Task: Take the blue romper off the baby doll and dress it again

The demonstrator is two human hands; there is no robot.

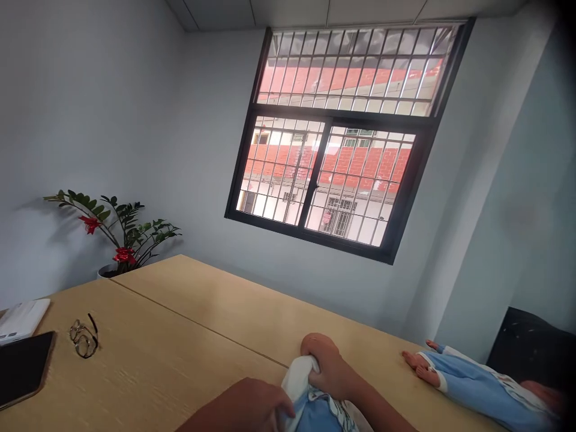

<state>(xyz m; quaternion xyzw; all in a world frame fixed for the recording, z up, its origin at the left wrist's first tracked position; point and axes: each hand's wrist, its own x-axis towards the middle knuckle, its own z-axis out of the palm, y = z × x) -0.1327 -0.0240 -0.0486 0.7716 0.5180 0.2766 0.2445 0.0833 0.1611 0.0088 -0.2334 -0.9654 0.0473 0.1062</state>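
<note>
At the bottom middle, a white and light blue printed garment (318,414) is bunched between my hands at the table's near side. My right hand (332,369) grips its white upper part, with the fingers curled round the cloth. Lower and to the left, my left hand (258,402) is closed on the garment's left side. The lower part of the cloth runs out of view. Whether anything is inside the garment, I cannot tell. To the right, a doll (472,384) in similar light blue and white clothes lies on the table, its bare feet pointing left.
The wooden table (180,342) has a seam across it. Eyeglasses (84,337) lie at left, beside a dark tablet (24,366) and a white box or booklet (24,318). A potted plant (126,234) stands behind. A black chair back (535,348) rises at right.
</note>
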